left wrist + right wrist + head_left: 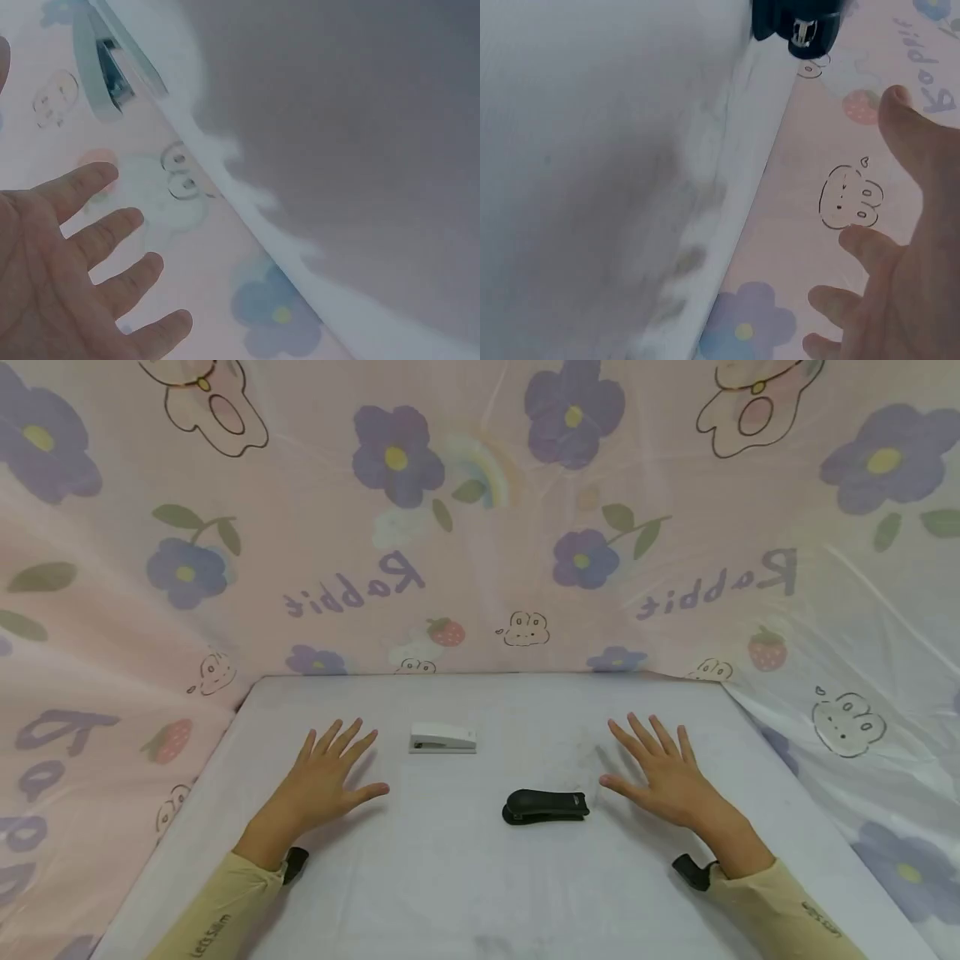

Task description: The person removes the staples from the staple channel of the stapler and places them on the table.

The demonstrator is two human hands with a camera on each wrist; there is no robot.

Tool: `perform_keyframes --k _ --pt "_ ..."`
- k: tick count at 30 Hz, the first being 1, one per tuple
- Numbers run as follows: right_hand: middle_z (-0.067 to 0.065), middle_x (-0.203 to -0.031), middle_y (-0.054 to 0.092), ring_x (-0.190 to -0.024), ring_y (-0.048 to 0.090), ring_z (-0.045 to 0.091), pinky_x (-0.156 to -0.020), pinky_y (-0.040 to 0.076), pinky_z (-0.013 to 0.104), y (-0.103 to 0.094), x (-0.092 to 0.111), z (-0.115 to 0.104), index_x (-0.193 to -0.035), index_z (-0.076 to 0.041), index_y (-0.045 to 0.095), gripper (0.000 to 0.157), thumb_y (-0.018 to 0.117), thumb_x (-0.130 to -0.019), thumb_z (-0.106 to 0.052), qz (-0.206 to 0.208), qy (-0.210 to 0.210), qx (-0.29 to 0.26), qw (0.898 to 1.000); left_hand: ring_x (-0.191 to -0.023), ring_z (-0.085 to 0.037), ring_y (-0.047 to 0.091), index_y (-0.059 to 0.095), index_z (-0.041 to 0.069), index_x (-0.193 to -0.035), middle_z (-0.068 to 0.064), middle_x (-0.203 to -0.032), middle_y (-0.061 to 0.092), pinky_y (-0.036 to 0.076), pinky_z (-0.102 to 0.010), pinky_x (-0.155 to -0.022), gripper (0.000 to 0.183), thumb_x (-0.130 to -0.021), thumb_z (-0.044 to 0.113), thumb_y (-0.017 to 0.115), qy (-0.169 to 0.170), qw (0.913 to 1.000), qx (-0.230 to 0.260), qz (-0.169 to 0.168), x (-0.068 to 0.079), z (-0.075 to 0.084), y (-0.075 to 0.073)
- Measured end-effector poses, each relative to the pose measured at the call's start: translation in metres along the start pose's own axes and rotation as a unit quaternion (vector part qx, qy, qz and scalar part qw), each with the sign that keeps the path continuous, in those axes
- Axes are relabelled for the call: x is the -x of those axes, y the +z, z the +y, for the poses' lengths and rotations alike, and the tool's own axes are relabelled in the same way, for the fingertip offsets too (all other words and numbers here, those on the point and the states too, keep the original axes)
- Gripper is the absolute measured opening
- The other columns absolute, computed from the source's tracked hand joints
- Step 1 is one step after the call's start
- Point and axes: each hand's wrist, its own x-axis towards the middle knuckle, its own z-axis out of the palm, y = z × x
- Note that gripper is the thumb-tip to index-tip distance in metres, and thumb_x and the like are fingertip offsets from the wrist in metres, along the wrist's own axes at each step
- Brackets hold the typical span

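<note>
A white stapler (442, 738) lies on the white table, to the right of my left hand (321, 785). That hand is spread above the tabletop with straight fingers and holds nothing. Nearer to me, a black stapler (546, 807) lies just left of my right hand (663, 781), apart from its thumb. The right hand is also spread with nothing in it. In the left wrist view the white stapler (101, 71) shows at the upper left, beyond the fingers (105, 236). Part of the black stapler (799, 26) appears at the top of the right wrist view.
The white table (420, 893) has its far edge against a pink curtain (480, 552) printed with flowers and rabbits. More of this cloth hangs along both sides. Black wrist devices (693, 872) sit at the sleeve cuffs.
</note>
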Motion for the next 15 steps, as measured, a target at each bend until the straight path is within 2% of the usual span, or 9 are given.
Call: perform_keyframes --k 9,15 --pt "0.017 -0.178 0.017 -0.164 0.005 0.046 -0.124 -0.006 0.072 0.01 -0.004 -0.02 -0.172 -0.028 0.026 0.089 0.065 -0.1 -0.065 0.008 -0.042 -0.009 0.999 -0.163 -0.041 0.019 0.039 0.015 -0.167 -0.012 -0.176 0.027 0.011 -0.067 -0.127 0.095 -0.096 0.075 0.061 0.055 0.9984 0.007 -0.007 -0.007 0.035 0.012" --pt "0.014 -0.178 0.016 -0.164 0.006 0.046 -0.126 -0.006 0.069 0.017 -0.004 -0.034 -0.172 -0.028 0.026 0.09 0.066 -0.1 -0.064 0.007 -0.063 -0.024 0.998 -0.162 -0.038 0.024 0.04 0.015 -0.166 -0.012 -0.175 0.029 0.017 -0.062 -0.128 0.095 -0.097 0.075 0.061 0.102 0.9948 -0.005 -0.002 -0.013 0.06 0.014"
